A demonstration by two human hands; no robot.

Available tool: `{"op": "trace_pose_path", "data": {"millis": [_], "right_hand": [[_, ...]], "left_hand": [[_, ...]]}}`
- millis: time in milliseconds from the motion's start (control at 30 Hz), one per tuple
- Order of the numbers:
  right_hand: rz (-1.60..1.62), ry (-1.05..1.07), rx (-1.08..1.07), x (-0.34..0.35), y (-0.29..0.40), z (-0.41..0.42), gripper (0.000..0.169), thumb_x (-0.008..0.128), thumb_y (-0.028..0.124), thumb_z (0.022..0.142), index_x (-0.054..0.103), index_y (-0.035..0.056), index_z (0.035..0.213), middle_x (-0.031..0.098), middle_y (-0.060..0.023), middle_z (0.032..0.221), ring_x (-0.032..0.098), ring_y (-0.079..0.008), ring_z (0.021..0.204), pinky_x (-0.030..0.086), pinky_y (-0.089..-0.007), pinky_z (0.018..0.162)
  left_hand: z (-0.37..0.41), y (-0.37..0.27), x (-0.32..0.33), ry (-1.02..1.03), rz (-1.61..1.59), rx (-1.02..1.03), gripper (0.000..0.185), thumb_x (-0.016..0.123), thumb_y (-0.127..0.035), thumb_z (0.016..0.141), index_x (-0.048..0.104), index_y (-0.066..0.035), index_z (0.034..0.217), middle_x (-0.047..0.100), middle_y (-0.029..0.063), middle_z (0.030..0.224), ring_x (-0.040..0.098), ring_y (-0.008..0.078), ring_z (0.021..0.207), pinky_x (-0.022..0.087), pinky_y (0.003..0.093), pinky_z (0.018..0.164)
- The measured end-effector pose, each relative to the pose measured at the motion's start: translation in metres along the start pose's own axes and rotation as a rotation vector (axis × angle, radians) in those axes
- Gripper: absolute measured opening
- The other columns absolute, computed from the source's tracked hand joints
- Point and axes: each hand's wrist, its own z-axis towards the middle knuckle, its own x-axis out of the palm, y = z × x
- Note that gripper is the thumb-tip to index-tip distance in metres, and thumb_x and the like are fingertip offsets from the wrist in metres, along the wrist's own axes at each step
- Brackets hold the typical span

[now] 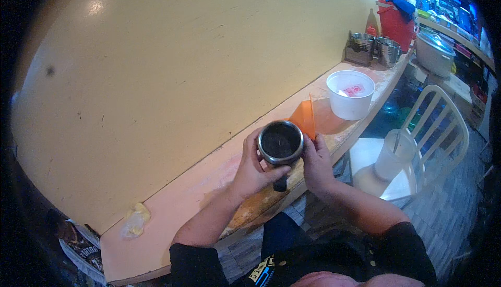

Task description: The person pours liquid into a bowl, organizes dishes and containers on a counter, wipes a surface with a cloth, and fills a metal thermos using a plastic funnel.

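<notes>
A round dark cup with a shiny metal rim (280, 142) sits in my left hand (254, 171), its mouth turned up toward me. Its inside looks black, and I cannot tell what, if anything, is in it. My right hand (319, 165) pinches the lower edge of an orange plastic funnel (305, 116) just right of the cup. The right thumb lies against or very near the cup's side. Below the left hand, a small black object (280, 184) shows in part; its kind is unclear.
Along the yellow wall (156, 83) runs a narrow worn counter (176, 204). On it stand a white plastic tub (350, 103), metal pails (387, 52), a red bucket (395, 24) and a crumpled plastic bag (135, 220). A white chair (450, 110) to the right bears a translucent container (395, 155).
</notes>
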Motion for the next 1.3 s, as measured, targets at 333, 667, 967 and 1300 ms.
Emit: {"op": "trace_pose_path", "data": {"millis": [333,667,967,1300], "right_hand": [[0.165,0.080,0.153,0.024,-0.009,0.002,0.018,0.048,0.018,0.089,0.051,0.0036,0.100,0.059,-0.0075,0.093,0.056,-0.0120,0.087,0.044,-0.0238,0.078],[0.206,0.210,0.418,0.004,-0.040,0.049,0.012,0.052,0.019,0.085,0.052,0.0071,0.087,0.055,0.0003,0.075,0.053,-0.0063,0.067,0.042,-0.0196,0.058],[0.095,0.383,0.390,0.011,-0.050,0.068,0.023,0.048,0.022,0.087,0.054,0.0030,0.098,0.058,-0.0042,0.086,0.057,-0.0105,0.074,0.046,-0.0231,0.065],[0.160,0.610,0.696,0.033,-0.085,0.104,0.025,0.049,0.021,0.086,0.056,0.0017,0.101,0.060,-0.0062,0.091,0.060,-0.0139,0.078,0.049,-0.0269,0.067]], "left_hand": [[-0.037,-0.028,-0.020,0.176,0.310,0.053,0.096,0.069,-0.017,0.071,-0.004,-0.007,0.133,0.033,0.0211,0.130,0.035,0.0320,0.122,0.030,0.0390,0.100],[-0.019,-0.052,-0.026,0.145,0.673,-0.036,0.089,0.069,-0.037,0.071,0.013,-0.011,0.135,0.034,0.0236,0.130,0.042,0.0401,0.115,0.039,0.0416,0.093],[0.011,-0.060,-0.051,0.394,0.565,0.175,0.078,0.063,-0.039,0.075,0.023,-0.007,0.134,0.030,0.0211,0.131,0.030,0.0347,0.124,0.027,0.0401,0.102],[0.067,-0.046,-0.090,0.645,0.631,0.048,0.053,0.057,-0.009,0.076,0.041,-0.013,0.127,0.050,0.0153,0.114,0.050,0.0296,0.105,0.040,0.0361,0.089]]}}
